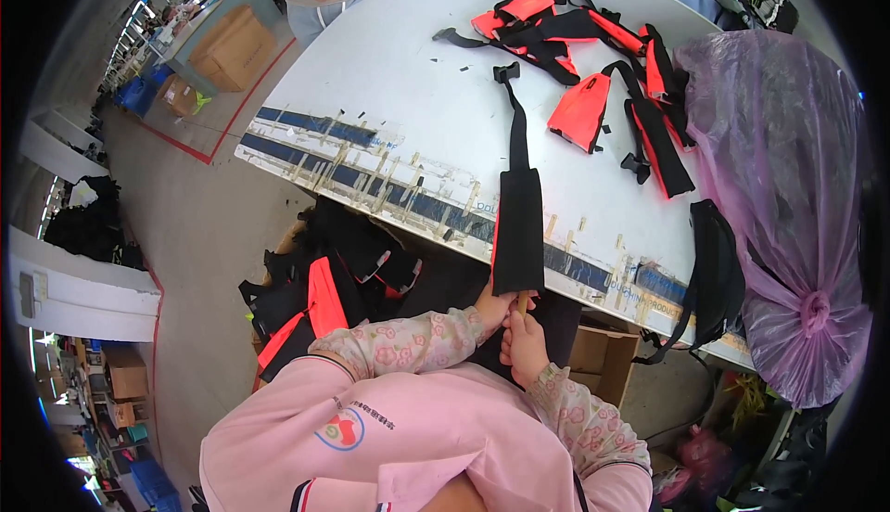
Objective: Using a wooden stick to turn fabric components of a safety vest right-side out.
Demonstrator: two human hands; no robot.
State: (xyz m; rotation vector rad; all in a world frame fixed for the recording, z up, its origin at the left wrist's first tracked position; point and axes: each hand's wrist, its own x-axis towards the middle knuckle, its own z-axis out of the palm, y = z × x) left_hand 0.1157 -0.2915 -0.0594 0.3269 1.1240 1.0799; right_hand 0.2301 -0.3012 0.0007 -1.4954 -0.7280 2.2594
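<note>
Fingers of both hands, left (491,306) and right (525,345), pinch black strap panel (517,224) at desk (408,76) edge; brown cartons (236,45) at ten o'clock.

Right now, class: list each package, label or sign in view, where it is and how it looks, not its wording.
Cardboard box: top left on the floor, large, brown.
Open carton: under the white table, brown.
Plastic bag: right table edge, pink, translucent, knotted.
Tape strips: near table edge, blue, printed.

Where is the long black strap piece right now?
The black strap piece lies across the white table's near edge, centre of view, its lower end at both hands.
</note>
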